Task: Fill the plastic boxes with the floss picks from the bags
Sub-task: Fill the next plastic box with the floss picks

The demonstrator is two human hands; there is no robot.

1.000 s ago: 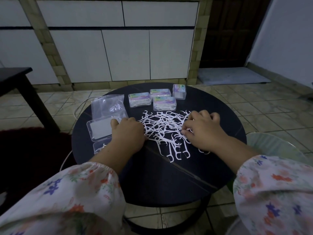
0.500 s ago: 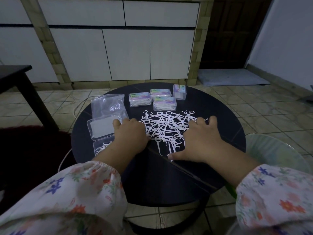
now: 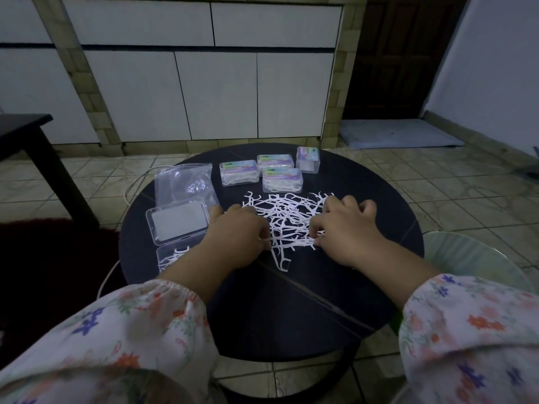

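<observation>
I see my left hand point(image 3: 237, 231) resting palm down at the left edge of the loose pile of floss picks point(image 3: 287, 217), its fingers curled under so that I cannot tell whether they pinch anything. My right hand point(image 3: 345, 228) sits at the right edge of the same pile, fingers bent with the tips down among the picks; whether it has one pinched I cannot tell either. The pile lies in the middle of the round dark table point(image 3: 291, 310), and one pick point(image 3: 281, 260) trails out of it toward the near side. To the left of my left hand an open plastic box point(image 3: 178, 225) lies with its lid flat on the table, and its near half point(image 3: 172, 256), partly hidden by my forearm, holds a few picks. A clear bag point(image 3: 185, 183) lies just beyond that box. On the far side of the pile three closed boxes point(image 3: 281, 179) with coloured labels lie flat, filled with picks, and a fourth box point(image 3: 307, 158) stands upright at their right
</observation>
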